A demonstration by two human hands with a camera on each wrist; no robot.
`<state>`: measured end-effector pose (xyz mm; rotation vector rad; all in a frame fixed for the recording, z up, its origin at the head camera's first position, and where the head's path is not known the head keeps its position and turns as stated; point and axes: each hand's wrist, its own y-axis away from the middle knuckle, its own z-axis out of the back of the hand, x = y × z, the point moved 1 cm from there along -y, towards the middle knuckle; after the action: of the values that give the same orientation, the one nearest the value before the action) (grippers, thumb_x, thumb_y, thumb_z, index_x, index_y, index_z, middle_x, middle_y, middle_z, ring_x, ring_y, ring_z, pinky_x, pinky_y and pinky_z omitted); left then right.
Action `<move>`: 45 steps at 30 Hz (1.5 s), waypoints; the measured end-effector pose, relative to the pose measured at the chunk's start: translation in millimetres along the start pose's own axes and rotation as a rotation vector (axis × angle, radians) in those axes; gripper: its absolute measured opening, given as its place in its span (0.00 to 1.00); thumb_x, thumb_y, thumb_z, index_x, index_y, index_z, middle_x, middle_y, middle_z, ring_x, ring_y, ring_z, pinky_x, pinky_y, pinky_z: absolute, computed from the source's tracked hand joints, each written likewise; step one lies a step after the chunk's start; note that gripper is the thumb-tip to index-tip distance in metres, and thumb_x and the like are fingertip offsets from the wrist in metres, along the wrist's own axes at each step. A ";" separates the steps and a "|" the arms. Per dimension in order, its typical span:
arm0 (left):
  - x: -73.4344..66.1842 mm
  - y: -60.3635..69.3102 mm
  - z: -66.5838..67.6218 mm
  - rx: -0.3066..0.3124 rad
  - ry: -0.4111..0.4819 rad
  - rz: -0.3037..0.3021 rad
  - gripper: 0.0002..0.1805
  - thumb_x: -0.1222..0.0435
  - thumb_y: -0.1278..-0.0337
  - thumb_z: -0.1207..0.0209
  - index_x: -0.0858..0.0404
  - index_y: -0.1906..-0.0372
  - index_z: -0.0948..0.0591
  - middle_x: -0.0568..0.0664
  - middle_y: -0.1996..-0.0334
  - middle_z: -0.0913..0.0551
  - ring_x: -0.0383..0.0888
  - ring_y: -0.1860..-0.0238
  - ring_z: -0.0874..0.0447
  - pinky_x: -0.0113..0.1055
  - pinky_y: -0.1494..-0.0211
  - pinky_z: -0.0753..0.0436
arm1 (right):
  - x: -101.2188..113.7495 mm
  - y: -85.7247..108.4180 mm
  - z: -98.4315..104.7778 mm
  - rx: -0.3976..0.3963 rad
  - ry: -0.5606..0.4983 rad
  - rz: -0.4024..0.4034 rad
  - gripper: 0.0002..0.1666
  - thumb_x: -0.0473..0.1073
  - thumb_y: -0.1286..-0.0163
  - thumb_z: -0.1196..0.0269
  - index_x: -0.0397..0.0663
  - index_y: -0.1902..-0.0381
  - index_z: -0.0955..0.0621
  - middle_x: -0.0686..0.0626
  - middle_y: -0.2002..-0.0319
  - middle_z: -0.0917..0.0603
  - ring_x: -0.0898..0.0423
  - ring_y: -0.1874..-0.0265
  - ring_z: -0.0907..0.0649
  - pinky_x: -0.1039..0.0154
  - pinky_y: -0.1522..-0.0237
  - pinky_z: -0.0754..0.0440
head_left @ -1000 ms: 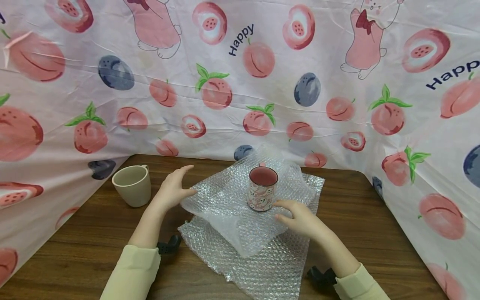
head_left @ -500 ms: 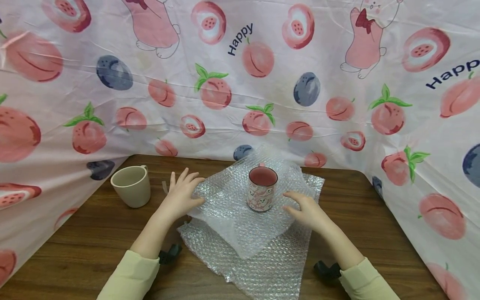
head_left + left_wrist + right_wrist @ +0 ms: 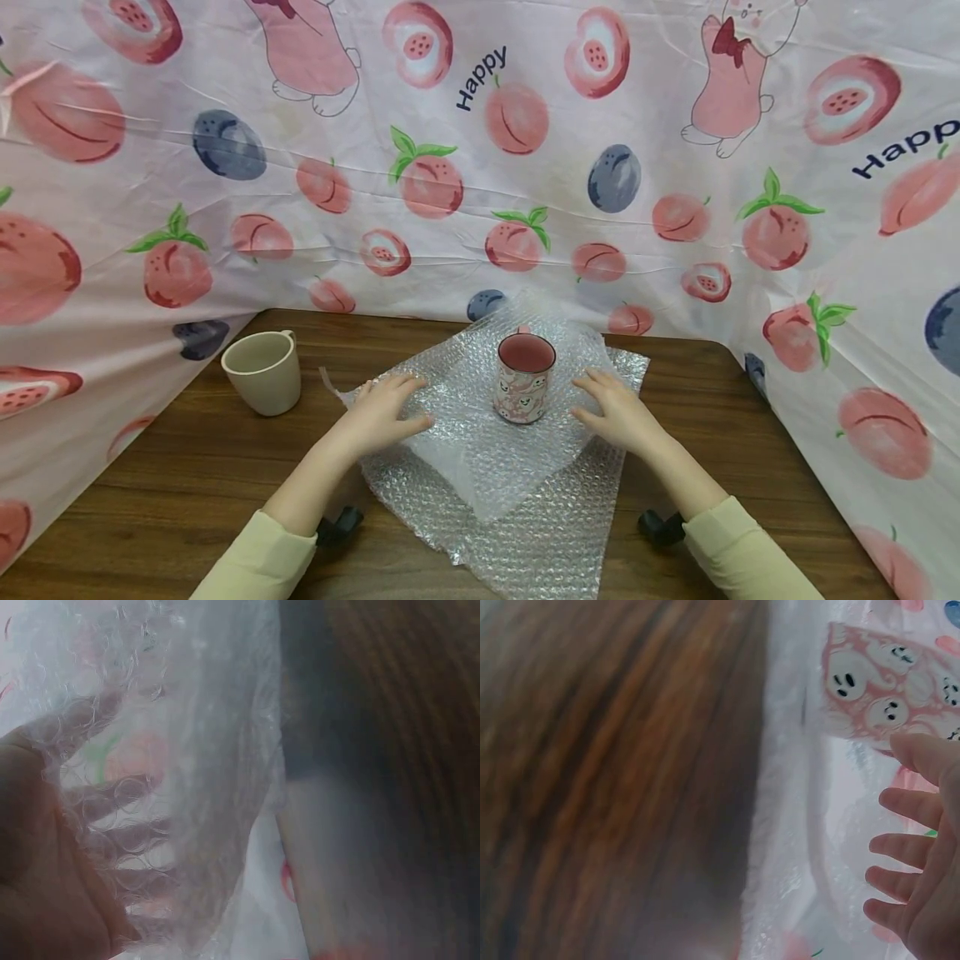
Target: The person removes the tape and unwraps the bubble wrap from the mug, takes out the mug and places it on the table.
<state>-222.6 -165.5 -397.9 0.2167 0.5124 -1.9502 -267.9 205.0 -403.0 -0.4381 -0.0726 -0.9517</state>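
Observation:
A pink mug [image 3: 523, 379] with a ghost print stands upright on bubble wrap [image 3: 480, 433], its handle facing the back. Left of it, my left hand [image 3: 382, 417] has its fingers spread at the wrap's left side. The left wrist view shows these fingers [image 3: 135, 840] through a sheet of bubble wrap, which covers their palm side. My right hand [image 3: 618, 412] hovers right of the mug, fingers extended and apart from it. In the right wrist view the right hand [image 3: 930, 862] holds nothing, and the mug [image 3: 889, 686] appears beyond the thumb.
A plain beige mug [image 3: 262, 375] stands at the left on the brown wooden table [image 3: 150, 483]. A second, larger bubble wrap layer [image 3: 540, 533] lies under the upper one. A fruit-printed cloth [image 3: 450, 275] hangs behind and along both sides.
My left hand has come right and down toward the wrap, whose left edge now shows beside it. My right hand has drawn away from the mug to the right.

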 end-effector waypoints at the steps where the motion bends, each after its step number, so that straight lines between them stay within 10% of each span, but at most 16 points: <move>1: 0.0 0.8 -1.2 0.008 -0.010 0.000 0.35 0.49 0.43 0.37 0.66 0.36 0.28 0.63 0.38 0.30 0.65 0.36 0.37 0.71 0.38 0.51 | -2.0 0.0 -0.8 0.003 0.009 0.000 0.30 0.48 0.34 0.36 0.37 0.39 0.25 0.30 0.36 0.33 0.31 0.35 0.38 0.32 0.39 0.42; 18: 3.8 11.6 -13.6 0.199 -0.004 0.031 0.53 0.34 0.57 0.38 0.64 0.30 0.35 0.66 0.33 0.37 0.69 0.32 0.48 0.76 0.41 0.59 | -27.2 -2.9 -8.2 0.183 0.013 -0.137 0.41 0.54 0.33 0.38 0.36 0.31 0.36 0.22 0.33 0.45 0.25 0.34 0.48 0.31 0.38 0.48; 45: 1.8 20.9 -17.2 0.461 0.042 0.079 0.67 0.38 0.71 0.28 0.59 0.24 0.48 0.68 0.27 0.60 0.70 0.30 0.72 0.76 0.45 0.72 | -45.9 -7.9 -14.8 0.399 -0.113 -0.262 0.52 0.63 0.34 0.40 0.37 0.26 0.45 0.22 0.31 0.54 0.21 0.35 0.56 0.24 0.43 0.50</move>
<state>-205.8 -166.6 -419.3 0.5616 0.0715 -1.9659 -303.0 230.7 -425.3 -0.1130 -0.4232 -1.1381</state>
